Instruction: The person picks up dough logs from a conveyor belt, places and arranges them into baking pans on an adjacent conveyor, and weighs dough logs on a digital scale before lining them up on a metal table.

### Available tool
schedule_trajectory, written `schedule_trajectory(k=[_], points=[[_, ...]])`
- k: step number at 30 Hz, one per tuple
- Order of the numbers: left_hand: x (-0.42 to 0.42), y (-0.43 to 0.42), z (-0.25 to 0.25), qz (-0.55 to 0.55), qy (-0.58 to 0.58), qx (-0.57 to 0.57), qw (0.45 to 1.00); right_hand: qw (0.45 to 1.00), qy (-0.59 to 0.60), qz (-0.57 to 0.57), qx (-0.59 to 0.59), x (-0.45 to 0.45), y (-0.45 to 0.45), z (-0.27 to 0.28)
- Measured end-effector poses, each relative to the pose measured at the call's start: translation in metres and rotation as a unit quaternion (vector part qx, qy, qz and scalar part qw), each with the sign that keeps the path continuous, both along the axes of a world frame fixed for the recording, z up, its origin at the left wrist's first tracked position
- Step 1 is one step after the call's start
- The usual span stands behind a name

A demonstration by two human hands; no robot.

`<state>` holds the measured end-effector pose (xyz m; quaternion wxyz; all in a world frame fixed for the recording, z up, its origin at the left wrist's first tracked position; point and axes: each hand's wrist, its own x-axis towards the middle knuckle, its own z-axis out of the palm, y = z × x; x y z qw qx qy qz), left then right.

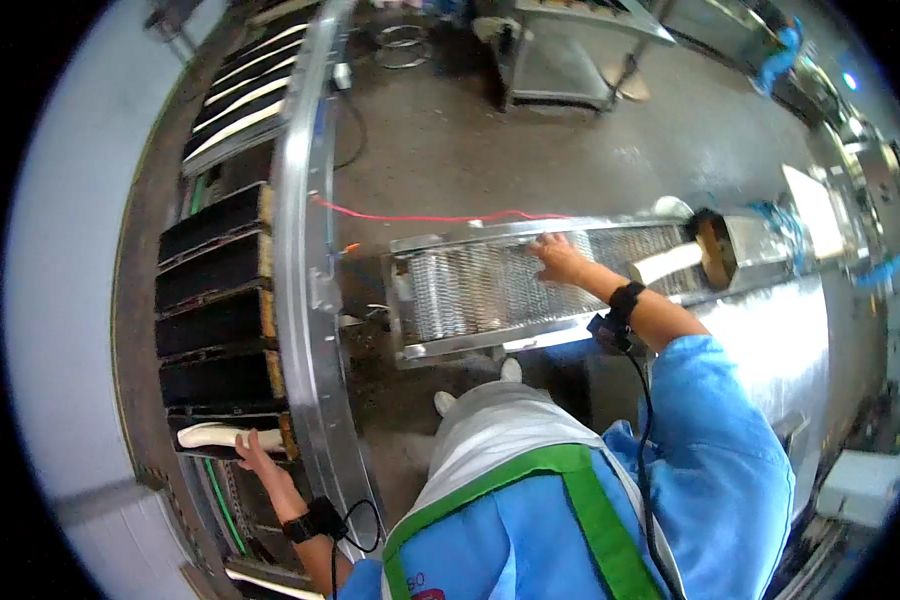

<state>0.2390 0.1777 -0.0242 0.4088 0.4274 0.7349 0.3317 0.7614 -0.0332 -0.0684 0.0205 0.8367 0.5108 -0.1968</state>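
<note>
A long pale dough strip [210, 435] lies in a black tray mould at the lower left. My left hand [257, 456] has its fingers closed about the strip's right part. Over the wire-mesh conveyor [450, 295] my right hand [562, 260] is open, fingers spread and holding nothing; whether it touches the mesh I cannot tell. Behind that hand, another dough piece [667, 263] lies on the mesh by the brown-edged outlet of a machine [715, 250].
Several black tray moulds [215, 322] line the left conveyor, bordered by a steel rail [300, 250]. Farther up, trays hold long dough strips [240, 125]. A red cord [420, 216] runs beyond the mesh conveyor. A steel table [570, 60] stands at the back.
</note>
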Motion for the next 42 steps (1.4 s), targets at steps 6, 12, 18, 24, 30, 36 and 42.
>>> schedule_trajectory(k=[6,12,18,24,30,36,42], points=[[0.026,0.067,-0.053,-0.029,0.251,0.166,0.953,0.960,-0.185,-0.079,-0.196,0.039,-0.093,-0.024],[0.062,0.050,-0.027,-0.071,0.504,0.296,0.808,0.969,-0.240,0.023,-0.057,0.040,-0.178,-0.048],[0.055,0.032,-0.034,-0.080,0.460,0.265,0.844,0.963,-0.173,0.010,0.207,0.065,-0.142,0.058],[0.067,0.018,-0.034,-0.081,0.418,0.264,0.865,0.832,0.230,-0.181,0.471,-0.024,-0.042,0.233],[0.079,0.022,-0.040,-0.075,0.417,0.302,0.854,0.700,0.462,-0.099,0.535,-0.112,0.095,0.243],[0.091,0.029,-0.037,-0.099,0.405,0.268,0.868,0.801,0.531,0.087,0.263,-0.224,0.238,0.107],[0.099,0.052,-0.029,-0.127,0.439,0.324,0.829,0.840,0.502,0.034,0.204,-0.182,0.189,0.082]])
